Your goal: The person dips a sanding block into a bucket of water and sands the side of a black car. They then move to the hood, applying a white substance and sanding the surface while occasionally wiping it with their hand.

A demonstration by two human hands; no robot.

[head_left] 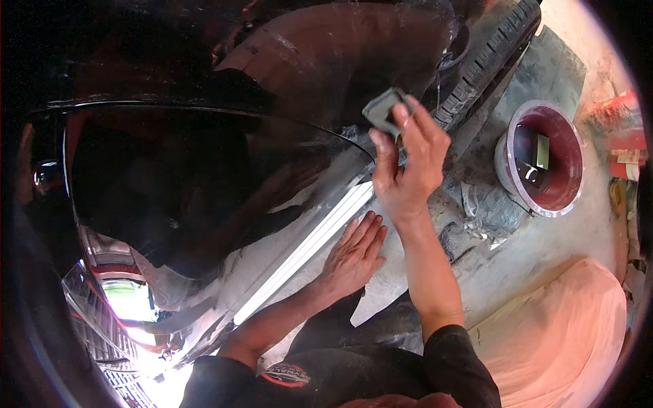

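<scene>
My right hand pinches a small grey-green sanding pad between thumb and fingers. It is raised near the glossy dark car panel, close to the rear edge of the door and the wheel arch. Lower down, my left hand lies with fingers stretched out and nothing in it, next to the bright sill strip below the door. Whitish smears show on the dark bodywork around the wheel arch.
A reddish bucket with dark liquid and a pale block inside stands on the floor at right. The tyre is at upper right. A pale orange cloth cover bulges at lower right. Red containers line the far right.
</scene>
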